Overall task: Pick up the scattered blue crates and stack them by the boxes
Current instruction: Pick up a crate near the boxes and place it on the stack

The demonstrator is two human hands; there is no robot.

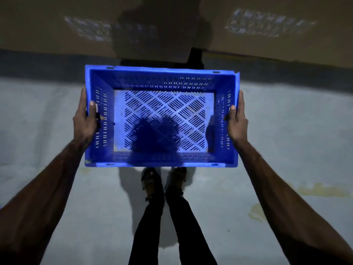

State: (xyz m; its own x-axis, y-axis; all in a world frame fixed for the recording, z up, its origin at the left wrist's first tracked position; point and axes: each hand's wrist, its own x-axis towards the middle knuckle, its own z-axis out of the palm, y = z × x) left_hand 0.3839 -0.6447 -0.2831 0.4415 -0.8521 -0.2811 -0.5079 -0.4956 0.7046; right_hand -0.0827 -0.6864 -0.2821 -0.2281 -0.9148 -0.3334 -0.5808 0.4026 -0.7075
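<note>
Blue crate (pixel 164 111) gripped by both hands (pixel 85 121) (pixel 237 121) above grey floor (pixel 219 188), cardboard boxes (pixel 57 35) ahead

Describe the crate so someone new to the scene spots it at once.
Start at the grey floor in front of the brown boxes. Mid-frame, above the person's feet, the left hand and right hand hold the crate by its short sides. It is the only bright blue thing: open-topped, empty, with slotted walls and a diamond-vented base.

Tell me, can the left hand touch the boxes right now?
Probably not: the left hand grips the crate by its side, so it is busy, and the boxes stand past the crate's far edge.
</note>
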